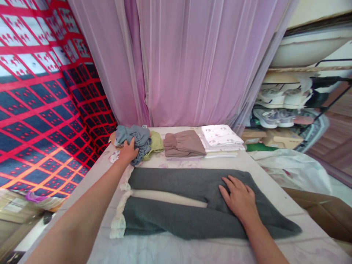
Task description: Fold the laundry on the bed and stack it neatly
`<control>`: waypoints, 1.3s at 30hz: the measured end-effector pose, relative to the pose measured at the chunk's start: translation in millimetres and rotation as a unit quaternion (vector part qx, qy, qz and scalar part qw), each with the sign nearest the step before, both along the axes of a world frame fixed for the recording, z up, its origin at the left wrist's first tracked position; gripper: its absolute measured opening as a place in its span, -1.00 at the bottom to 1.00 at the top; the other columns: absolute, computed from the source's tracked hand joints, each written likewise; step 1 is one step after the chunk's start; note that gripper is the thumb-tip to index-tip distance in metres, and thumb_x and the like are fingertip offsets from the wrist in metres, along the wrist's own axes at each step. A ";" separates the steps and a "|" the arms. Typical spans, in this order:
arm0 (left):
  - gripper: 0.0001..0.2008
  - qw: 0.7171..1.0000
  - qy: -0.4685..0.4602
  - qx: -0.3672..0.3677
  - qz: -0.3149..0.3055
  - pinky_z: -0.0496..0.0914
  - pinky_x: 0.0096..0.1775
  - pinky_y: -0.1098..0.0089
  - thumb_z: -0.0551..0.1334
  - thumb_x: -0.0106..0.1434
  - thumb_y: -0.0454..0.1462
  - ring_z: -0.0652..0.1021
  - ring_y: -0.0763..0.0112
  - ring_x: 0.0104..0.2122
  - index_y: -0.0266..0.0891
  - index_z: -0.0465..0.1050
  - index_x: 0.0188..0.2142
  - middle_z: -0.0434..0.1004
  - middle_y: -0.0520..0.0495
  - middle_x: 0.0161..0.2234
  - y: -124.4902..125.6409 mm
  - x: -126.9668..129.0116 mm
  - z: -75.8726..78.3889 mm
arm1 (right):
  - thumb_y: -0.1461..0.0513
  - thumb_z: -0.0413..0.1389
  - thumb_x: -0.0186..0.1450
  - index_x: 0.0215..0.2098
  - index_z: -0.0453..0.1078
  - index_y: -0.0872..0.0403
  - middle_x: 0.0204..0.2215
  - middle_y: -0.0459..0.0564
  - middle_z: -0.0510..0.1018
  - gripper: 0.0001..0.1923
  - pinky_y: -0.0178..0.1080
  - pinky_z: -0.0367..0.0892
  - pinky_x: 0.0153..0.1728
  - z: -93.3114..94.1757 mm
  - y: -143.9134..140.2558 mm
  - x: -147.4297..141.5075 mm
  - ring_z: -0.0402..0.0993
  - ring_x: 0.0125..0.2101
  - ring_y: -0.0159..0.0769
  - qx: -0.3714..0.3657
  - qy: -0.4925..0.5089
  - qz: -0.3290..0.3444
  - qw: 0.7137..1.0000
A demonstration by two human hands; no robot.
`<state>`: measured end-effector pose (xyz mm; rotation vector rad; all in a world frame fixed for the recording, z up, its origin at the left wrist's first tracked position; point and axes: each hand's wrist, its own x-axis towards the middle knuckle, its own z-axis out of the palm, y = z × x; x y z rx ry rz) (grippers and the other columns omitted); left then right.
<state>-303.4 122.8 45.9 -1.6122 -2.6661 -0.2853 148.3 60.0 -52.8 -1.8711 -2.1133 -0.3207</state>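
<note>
- Grey trousers (187,222): lay flat on the pale floral surface (154,253), between the row of clothes along the far edge and the near edge, lace cuffs (118,223) toward the left edge, waist end toward the right edge. Looked prone to creasing along the lower leg, from its slightly wavy lie.
- Left hand (129,149): lay near the far left corner, on a bunched blue-grey garment (139,137); could not tell whether gripping the cloth or merely resting on it. Risked a tangle through a hasty pull, given the loose heap.
- Green garment (156,142): lay crumpled just beside the bundle; could have been dragged along with it.
- Brown folded garment (184,143): sat near the middle of the far edge; could have lost its neat folds through a knock from the left.
- White printed stack (221,135): sat near the far right corner, just beside the brown folds; might have slumped through a bump, with layers unevenly aligned.
- Right hand (238,196): rested palm down on the trousers, fingers spread, clasping nothing. Risked rucking the fabric through a sideways slip, or skewing the legs through uneven pressure.
</note>
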 end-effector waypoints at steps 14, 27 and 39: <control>-0.47 0.991 -0.096 -0.090 0.013 0.39 -0.10 0.37 0.11 0.26 -0.05 0.55 0.23 -0.07 -0.16 0.22 0.18 0.54 -0.14 -0.03 -114.9 2.1 -25.3 | 0.07 -0.13 0.35 0.06 0.39 0.01 0.13 0.11 0.39 -0.56 0.07 0.09 0.11 4.9 -0.6 -2.8 0.24 0.13 -0.11 -0.044 0.018 -0.009 0.999; -0.55 0.944 -0.045 -0.065 -0.319 0.09 0.23 0.17 -0.06 0.37 -0.12 0.28 0.20 0.22 -0.15 0.33 0.16 0.31 -0.09 0.21 -104.4 119.2 -19.6 | 0.06 -0.22 0.40 0.27 0.14 -0.02 0.30 0.05 0.12 -0.48 0.19 -0.16 0.22 46.3 -6.2 -36.4 -0.05 0.29 -0.12 -0.157 0.023 0.083 0.984; -0.28 0.949 -0.031 -0.145 -0.277 -0.19 0.18 -0.25 -0.10 0.25 0.19 -0.11 0.02 0.33 0.02 -0.06 0.33 -0.25 -0.10 0.38 -96.2 137.8 -57.2 | 0.00 -0.27 0.41 0.34 -0.04 -0.07 0.36 0.06 -0.08 -0.43 0.23 -0.19 0.21 41.2 29.4 -6.1 -0.18 0.33 -0.12 -0.264 -0.019 0.075 0.961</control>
